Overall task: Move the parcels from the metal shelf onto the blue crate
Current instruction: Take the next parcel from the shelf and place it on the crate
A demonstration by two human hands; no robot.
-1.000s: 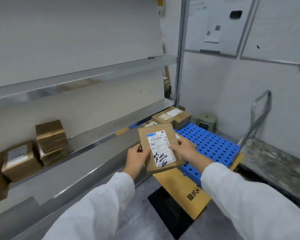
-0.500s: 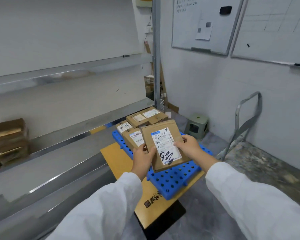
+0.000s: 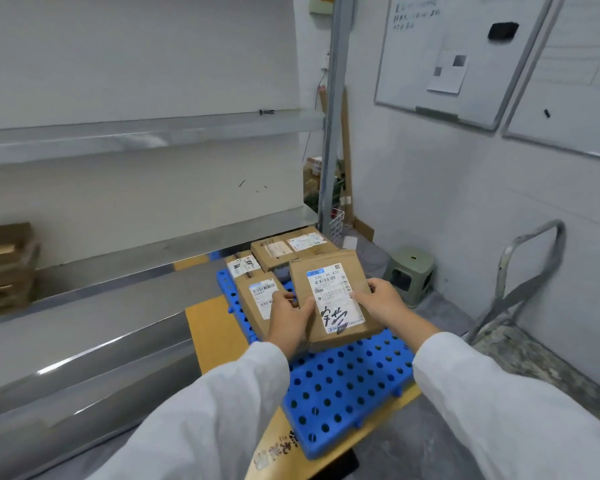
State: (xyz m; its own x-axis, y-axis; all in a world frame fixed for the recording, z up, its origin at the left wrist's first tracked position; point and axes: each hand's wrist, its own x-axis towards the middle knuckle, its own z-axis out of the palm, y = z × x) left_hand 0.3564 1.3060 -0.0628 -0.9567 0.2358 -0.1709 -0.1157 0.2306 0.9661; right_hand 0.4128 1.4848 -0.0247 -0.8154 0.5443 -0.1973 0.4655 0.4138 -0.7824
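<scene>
I hold a flat brown parcel [image 3: 329, 299] with a white label and black scrawl between both hands, just above the blue perforated crate [image 3: 347, 386]. My left hand [image 3: 286, 315] grips its left edge, my right hand [image 3: 381, 299] its right edge. Three other brown parcels lie on the crate's far part: one [image 3: 257, 299] beside the held parcel, a small one [image 3: 243, 265] behind it, and a larger one [image 3: 291, 245] at the back. More parcels [image 3: 6, 265] remain on the metal shelf [image 3: 101, 306] at the far left.
The crate rests on a yellow board [image 3: 212, 327]. A green stool [image 3: 409, 271] stands by the wall to the right, a metal trolley handle [image 3: 520, 271] further right. An upright shelf post [image 3: 329, 168] rises behind the crate. Whiteboards hang on the right wall.
I have turned right from the shelf toward the crate, carrying the parcel in both hands. The parcel now hangs lower and over the crate's middle, next to the parcels lying there.
</scene>
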